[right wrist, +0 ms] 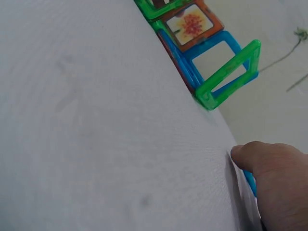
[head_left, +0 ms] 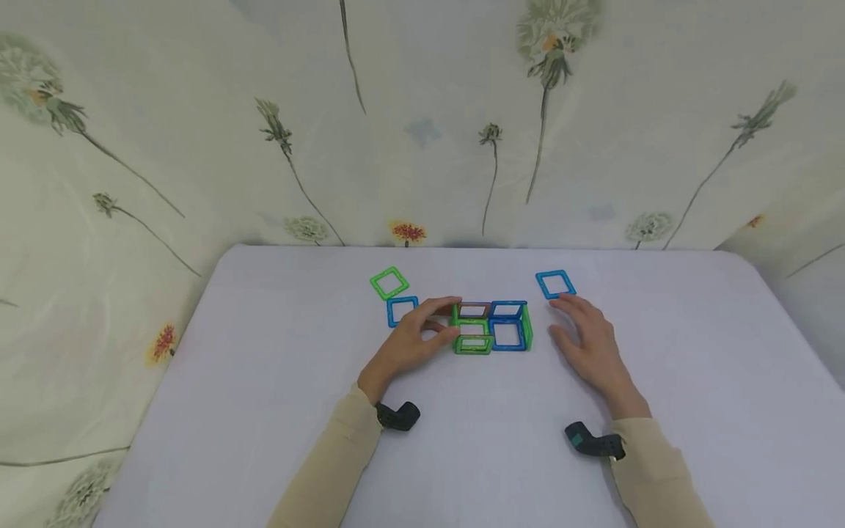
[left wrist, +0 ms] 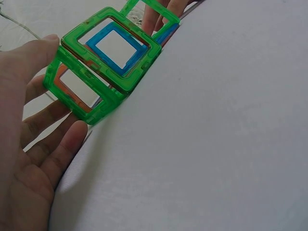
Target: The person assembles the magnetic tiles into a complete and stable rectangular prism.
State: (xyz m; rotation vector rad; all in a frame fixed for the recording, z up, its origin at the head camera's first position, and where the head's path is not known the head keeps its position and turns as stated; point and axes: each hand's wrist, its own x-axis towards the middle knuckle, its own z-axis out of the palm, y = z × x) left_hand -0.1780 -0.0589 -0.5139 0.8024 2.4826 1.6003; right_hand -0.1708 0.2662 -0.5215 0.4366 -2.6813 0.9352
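Note:
A low structure of magnetic tiles [head_left: 491, 328] stands on the white table. Green and blue square frames make its base. An orange tile [right wrist: 208, 21] and a blue tile [head_left: 525, 302] rise at the back, with green tiles at both ends and a green tile [left wrist: 122, 83] at the front left. My left hand [head_left: 417, 339] grips the left end, thumb at the front corner and fingers round the outer side. Beyond the right end, my right hand [head_left: 590, 345] reaches with loosely bent fingers, fingertips at the near edge of a loose blue square tile [head_left: 555, 272].
Left of the structure lie a loose green tile [head_left: 389, 283] and another blue tile [head_left: 394, 323], close to my left hand. A flower-printed cloth [head_left: 422, 147] hangs behind the table's far edge. Each wrist wears a black strap.

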